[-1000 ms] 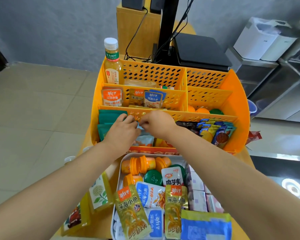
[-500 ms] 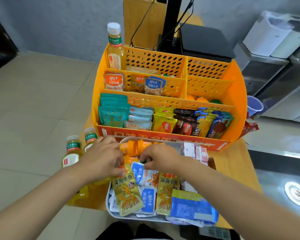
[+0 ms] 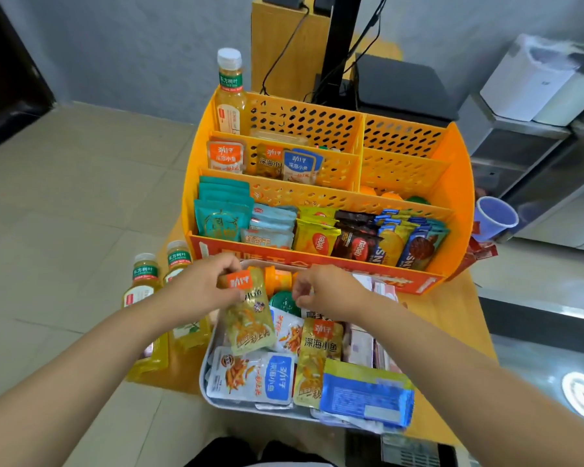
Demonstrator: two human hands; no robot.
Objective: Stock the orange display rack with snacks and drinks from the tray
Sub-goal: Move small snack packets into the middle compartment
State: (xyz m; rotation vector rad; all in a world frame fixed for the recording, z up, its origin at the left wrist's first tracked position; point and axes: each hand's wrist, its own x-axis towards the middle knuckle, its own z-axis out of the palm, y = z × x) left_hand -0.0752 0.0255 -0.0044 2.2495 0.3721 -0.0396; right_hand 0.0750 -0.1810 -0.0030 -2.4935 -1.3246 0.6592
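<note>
The orange display rack (image 3: 459,183) stands on the table, its front row packed with snack packets and one tea bottle (image 3: 229,92) in its back left corner. In front of it lies the white tray (image 3: 205,375) with fish snack packets, small jars and wrapped bars. My left hand (image 3: 199,288) grips a yellow fish snack packet (image 3: 248,318) by its top, lifted above the tray. My right hand (image 3: 321,291) hovers over the tray's middle with fingers curled; whether it grips anything I cannot tell.
Two tea bottles (image 3: 142,298) stand on the table left of the tray, by the table's edge. A purple cup (image 3: 494,217) sits right of the rack. A black stand and cables (image 3: 338,45) rise behind the rack.
Both hands left the rack's front row and came down to the tray. My left hand took hold of the yellow fish snack packet and raised it.
</note>
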